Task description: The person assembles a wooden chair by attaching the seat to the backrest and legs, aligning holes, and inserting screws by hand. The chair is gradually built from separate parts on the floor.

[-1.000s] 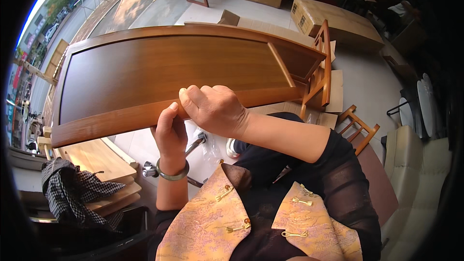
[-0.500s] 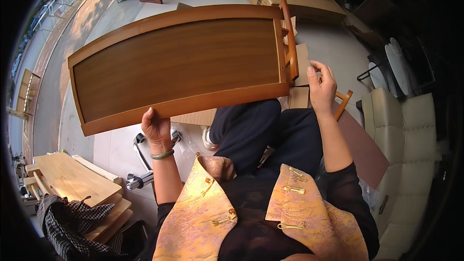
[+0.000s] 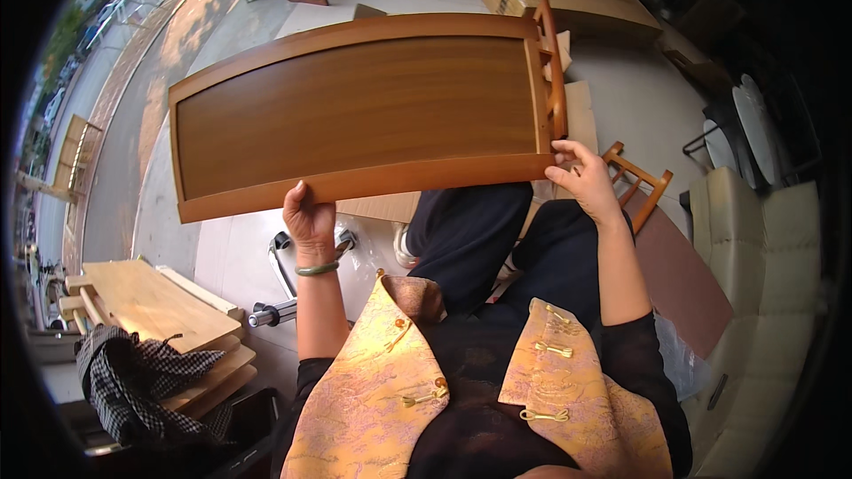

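- Since half a second ago we see the wooden panel (image 3: 359, 111) sit lower and more level in the view, and the right hand (image 3: 584, 179) has come from the upper right corner down to the lower right corner of the frame; a second ago both hands were bunched together on the near edge.
- The left hand (image 3: 308, 217) grips the panel's lower rail near its left third, fingers curled up and closed on the rail's edge; a green bangle (image 3: 317, 269) circles that wrist.
- The right hand pinches the lower right corner of the panel, thumb and fingers narrow and closed on the frame where the rail meets the side piece.
- The panel is held in the air above our lap, its long side running left to right, with a dark brown centre inside a lighter curved frame.
- A reddish wooden piece (image 3: 554, 71) stands at the panel's right end; we cannot tell whether it is joined to it.
- Lower left, pale wooden boards (image 3: 146, 302) lie stacked, with a checked cloth (image 3: 142, 372) draped beside them.
- A small wooden chair part (image 3: 641, 179) lies on the floor just right of the right hand.
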The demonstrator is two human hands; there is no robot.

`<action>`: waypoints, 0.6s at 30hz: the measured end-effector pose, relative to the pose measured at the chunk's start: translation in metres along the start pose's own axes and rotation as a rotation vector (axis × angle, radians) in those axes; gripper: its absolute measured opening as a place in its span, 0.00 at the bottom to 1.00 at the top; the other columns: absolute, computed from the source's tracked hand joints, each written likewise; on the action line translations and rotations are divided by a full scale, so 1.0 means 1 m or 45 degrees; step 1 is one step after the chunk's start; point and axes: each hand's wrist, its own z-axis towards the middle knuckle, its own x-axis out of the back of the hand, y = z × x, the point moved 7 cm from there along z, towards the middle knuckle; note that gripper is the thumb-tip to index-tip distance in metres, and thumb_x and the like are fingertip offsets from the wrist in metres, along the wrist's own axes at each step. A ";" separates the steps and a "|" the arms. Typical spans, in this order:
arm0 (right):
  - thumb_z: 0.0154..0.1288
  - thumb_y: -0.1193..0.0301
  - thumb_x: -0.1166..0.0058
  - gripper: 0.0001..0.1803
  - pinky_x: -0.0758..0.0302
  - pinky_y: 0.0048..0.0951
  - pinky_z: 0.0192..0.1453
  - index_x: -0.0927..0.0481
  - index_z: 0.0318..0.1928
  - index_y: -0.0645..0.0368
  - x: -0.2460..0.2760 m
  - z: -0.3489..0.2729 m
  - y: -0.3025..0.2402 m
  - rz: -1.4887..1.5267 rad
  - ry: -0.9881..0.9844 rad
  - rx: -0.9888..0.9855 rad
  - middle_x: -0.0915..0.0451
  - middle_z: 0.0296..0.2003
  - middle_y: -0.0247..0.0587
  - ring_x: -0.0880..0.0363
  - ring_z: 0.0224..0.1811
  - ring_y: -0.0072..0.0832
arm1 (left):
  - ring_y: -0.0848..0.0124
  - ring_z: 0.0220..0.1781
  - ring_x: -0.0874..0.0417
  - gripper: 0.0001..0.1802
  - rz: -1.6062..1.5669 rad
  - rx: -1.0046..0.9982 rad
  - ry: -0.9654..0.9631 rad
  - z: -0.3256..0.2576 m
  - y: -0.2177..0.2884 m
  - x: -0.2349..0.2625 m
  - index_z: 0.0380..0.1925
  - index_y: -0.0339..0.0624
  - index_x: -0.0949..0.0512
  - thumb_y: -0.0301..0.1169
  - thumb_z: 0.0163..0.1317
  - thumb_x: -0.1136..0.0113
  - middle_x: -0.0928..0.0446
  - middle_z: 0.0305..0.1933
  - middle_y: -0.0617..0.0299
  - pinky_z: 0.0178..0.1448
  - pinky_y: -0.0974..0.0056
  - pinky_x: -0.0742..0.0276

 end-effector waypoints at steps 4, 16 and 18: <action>0.52 0.84 0.38 0.37 0.30 0.18 0.34 0.31 0.65 0.58 -0.010 -0.011 -0.010 -0.091 -0.095 -0.023 0.25 0.45 0.35 0.26 0.33 0.18 | 0.61 0.56 0.19 0.16 -0.119 -0.011 -0.014 -0.001 -0.003 -0.003 0.46 0.33 0.22 0.19 0.56 0.43 0.18 0.50 0.56 0.67 0.57 0.27; 0.53 0.74 0.33 0.28 0.22 0.29 0.49 0.22 0.57 0.51 0.024 -0.021 -0.093 -0.689 0.341 1.006 0.24 0.50 0.39 0.23 0.48 0.33 | 0.55 0.54 0.18 0.15 0.147 0.327 0.121 0.013 0.048 -0.088 0.47 0.28 0.29 0.18 0.57 0.49 0.22 0.49 0.48 0.59 0.54 0.18; 0.53 0.71 0.35 0.22 0.22 0.29 0.45 0.18 0.51 0.51 0.015 -0.016 -0.111 -0.771 0.147 1.170 0.20 0.44 0.38 0.22 0.44 0.32 | 0.55 0.52 0.18 0.15 0.200 0.443 0.279 0.019 0.046 -0.096 0.47 0.28 0.30 0.19 0.58 0.48 0.22 0.48 0.47 0.60 0.54 0.18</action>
